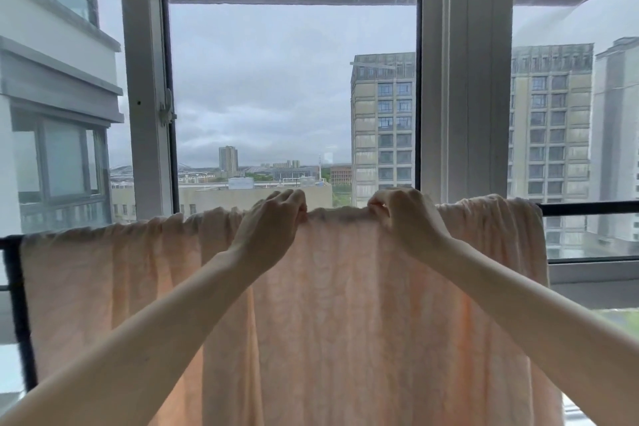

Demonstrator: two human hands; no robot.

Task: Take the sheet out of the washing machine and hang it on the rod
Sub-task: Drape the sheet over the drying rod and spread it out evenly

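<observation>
A pale peach sheet (345,304) hangs draped over a black horizontal rod (587,208) in front of the window. It spreads from the left end of the rod to well past the middle, gathered into folds on the left. My left hand (273,225) grips the sheet's top fold at the rod, fingers curled over it. My right hand (403,214) pinches the top fold a short way to the right. The rod is hidden under the cloth except at both ends. No washing machine is in view.
A large window with white frames (465,79) stands directly behind the rod, with buildings and grey sky outside. A black upright of the rack (20,315) runs down at the left edge. A lower window sill (594,270) lies at the right.
</observation>
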